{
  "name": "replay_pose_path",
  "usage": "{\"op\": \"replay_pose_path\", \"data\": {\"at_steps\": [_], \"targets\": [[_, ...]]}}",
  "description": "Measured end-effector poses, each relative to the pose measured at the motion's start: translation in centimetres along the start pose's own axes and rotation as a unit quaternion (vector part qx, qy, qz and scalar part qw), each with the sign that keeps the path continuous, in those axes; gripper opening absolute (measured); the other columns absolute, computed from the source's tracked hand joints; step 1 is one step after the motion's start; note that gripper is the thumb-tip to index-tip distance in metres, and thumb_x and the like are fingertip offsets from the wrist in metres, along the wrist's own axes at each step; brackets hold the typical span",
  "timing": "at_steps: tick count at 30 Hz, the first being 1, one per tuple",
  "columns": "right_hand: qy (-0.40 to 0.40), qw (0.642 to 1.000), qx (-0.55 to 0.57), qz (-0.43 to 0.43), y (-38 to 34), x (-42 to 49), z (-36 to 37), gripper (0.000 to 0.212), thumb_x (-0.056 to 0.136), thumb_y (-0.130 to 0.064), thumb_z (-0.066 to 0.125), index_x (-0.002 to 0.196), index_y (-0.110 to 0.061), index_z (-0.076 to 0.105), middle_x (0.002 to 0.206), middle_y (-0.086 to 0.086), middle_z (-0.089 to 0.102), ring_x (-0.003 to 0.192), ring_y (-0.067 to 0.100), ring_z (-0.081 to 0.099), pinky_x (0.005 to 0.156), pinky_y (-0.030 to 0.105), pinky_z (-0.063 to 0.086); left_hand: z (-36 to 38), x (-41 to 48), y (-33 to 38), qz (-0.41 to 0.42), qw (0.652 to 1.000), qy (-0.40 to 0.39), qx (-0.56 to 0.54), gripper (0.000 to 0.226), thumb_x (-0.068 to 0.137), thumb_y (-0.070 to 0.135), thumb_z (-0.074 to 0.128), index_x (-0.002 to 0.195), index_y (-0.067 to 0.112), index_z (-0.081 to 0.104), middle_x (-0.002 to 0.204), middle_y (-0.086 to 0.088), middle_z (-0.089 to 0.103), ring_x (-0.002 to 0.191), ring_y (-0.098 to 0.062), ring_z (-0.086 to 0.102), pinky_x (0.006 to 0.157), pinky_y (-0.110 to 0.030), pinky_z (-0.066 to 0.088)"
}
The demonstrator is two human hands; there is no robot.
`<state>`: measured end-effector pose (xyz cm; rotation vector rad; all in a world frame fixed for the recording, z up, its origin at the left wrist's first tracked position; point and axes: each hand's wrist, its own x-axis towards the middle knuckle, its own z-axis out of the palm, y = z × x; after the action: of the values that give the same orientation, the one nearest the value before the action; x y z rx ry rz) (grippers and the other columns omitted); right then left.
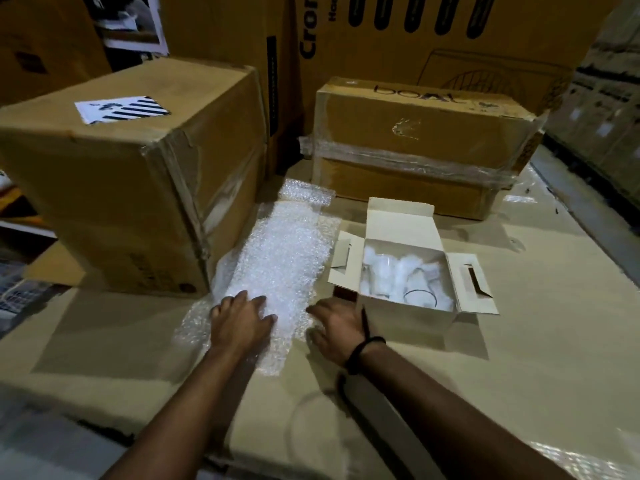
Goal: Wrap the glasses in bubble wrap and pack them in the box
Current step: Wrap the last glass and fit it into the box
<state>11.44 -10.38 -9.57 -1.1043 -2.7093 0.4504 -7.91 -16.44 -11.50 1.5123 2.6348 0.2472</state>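
Far left: large brown carton (121, 174) with a striped label (121, 109) on top. It stands just beside the bubble wrap and walls in that side of the work area.

Centre-left: bubble wrap (280, 251) laid out as a long strip running away from the person. The far end curls up, probably from being rolled.

Left hand (239, 320): palm down on the near end of the strip, fingers straight and slightly spread, gripping nothing. Judged to be pressing the sheet flat so a glass can be rolled in it.

Right hand (337, 329): laid at the strip's right edge, fingers extended and low, nothing held. Fingertips are blurred, so contact with the wrap is likely but not certain. Dark cord (363, 348) round the wrist.

Right of centre: small white box (401, 216), flaps open, within easy reach of the right hand. The glasses (398, 275) are inside it, among white packing. One dark rim shows; the number of glasses and which are wrapped cannot be made out.

Behind: taped carton (426, 147). No glass lies on the wrap yet.
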Motion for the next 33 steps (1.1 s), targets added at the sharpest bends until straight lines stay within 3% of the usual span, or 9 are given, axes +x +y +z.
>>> {"op": "replay_pose_path", "data": {"at_steps": [4,7,11,15,22,24,26,29,33], "targets": [[-0.065,0.994,-0.051,0.071,-0.8,1.1,3.1,0.057,0.09,-0.052,0.048,0.143,-0.037,0.035,0.154,0.001,0.028,0.137,0.027,0.028,0.112,0.038,0.022,0.7,-0.6,-1.4,0.028,0.998,0.04,-0.049,0.059,0.089,0.06,0.042,0.14,0.032,0.049,0.153,-0.003,0.038,0.138,-0.027,0.033,0.109,-0.042,0.026],[-0.022,0.994,-0.052,0.09,-1.4,1.8,3.5,0.038,0.089,-0.048,0.05,0.125,-0.038,0.057,0.142,-0.001,0.045,0.127,0.027,0.04,0.107,0.036,0.031,1.2,-0.8,-2.6,0.029,0.993,0.057,-0.096,0.063,0.092,0.056,0.05,0.147,0.026,0.041,0.156,-0.01,0.03,0.142,-0.031,0.024,0.112,-0.045,0.023],[0.054,0.995,0.022,0.08,-1.9,2.2,2.6,0.024,0.085,-0.022,0.054,0.096,-0.015,0.074,0.107,0.007,0.067,0.103,0.03,0.06,0.084,0.032,0.046,1.5,-0.1,-4.1,0.021,0.984,0.046,-0.172,0.076,0.092,0.062,0.04,0.151,0.015,0.031,0.155,-0.014,0.033,0.143,-0.029,0.03,0.114,-0.041,0.025],[0.177,0.966,0.163,0.1,-1.6,1.2,1.5,0.018,0.09,-0.004,0.057,0.101,-0.001,0.07,0.108,0.013,0.067,0.103,0.027,0.06,0.086,0.019,0.038,1.8,-0.1,-4.9,-0.005,0.97,0.066,-0.235,0.067,0.098,0.055,0.037,0.149,0.012,0.035,0.146,-0.015,0.047,0.133,-0.032,0.045,0.111,-0.038,0.034],[0.219,0.938,0.245,0.112,-0.1,-2.1,-0.6,0.027,0.089,0.003,0.051,0.107,-0.007,0.068,0.103,0.003,0.066,0.082,-0.006,0.059,0.072,0.003,0.042,2.6,-0.1,-4.6,0.023,0.986,0.088,-0.139,0.054,0.1,0.048,0.033,0.137,0.015,0.054,0.146,-0.008,0.049,0.137,-0.025,0.04,0.113,-0.037,0.025],[0.176,0.954,0.214,0.116,0.4,-2.6,-1.1,0.035,0.083,0.011,0.051,0.106,-0.008,0.069,0.108,0.005,0.066,0.088,-0.002,0.06,0.078,0.011,0.048,2.7,0.0,-4.5,0.031,0.992,0.076,-0.098,0.053,0.096,0.05,0.042,0.138,0.019,0.053,0.15,-0.006,0.045,0.139,-0.024,0.036,0.112,-0.038,0.024],[0.044,0.992,0.075,0.089,0.9,-2.4,-1.4,0.039,0.08,0.004,0.053,0.11,-0.012,0.07,0.123,0.003,0.063,0.112,0.014,0.058,0.096,0.024,0.046,2.7,-0.1,-4.5,0.038,0.994,0.07,-0.081,0.057,0.092,0.055,0.048,0.138,0.023,0.052,0.149,-0.006,0.044,0.139,-0.025,0.035,0.112,-0.04,0.025],[-0.164,0.982,-0.076,0.059,0.1,-2.1,-1.9,0.038,0.083,-0.016,0.056,0.119,-0.023,0.066,0.137,0.0,0.052,0.128,0.02,0.045,0.102,0.027,0.038,2.6,-0.3,-4.7,0.061,0.987,0.11,-0.099,0.044,0.083,0.053,0.064,0.12,0.03,0.068,0.137,0.0,0.056,0.129,-0.024,0.043,0.105,-0.043,0.028],[-0.2,0.967,-0.145,0.061,-0.8,-1.4,-1.6,0.038,0.08,-0.054,0.045,0.099,-0.027,0.064,0.126,-0.001,0.054,0.124,0.023,0.044,0.099,0.033,0.036,2.8,-0.4,-5.0,0.069,0.975,0.157,-0.142,0.011,0.073,0.04,0.067,0.076,0.034,0.075,0.11,0.009,0.067,0.108,-0.019,0.054,0.093,-0.04,0.027]]}}
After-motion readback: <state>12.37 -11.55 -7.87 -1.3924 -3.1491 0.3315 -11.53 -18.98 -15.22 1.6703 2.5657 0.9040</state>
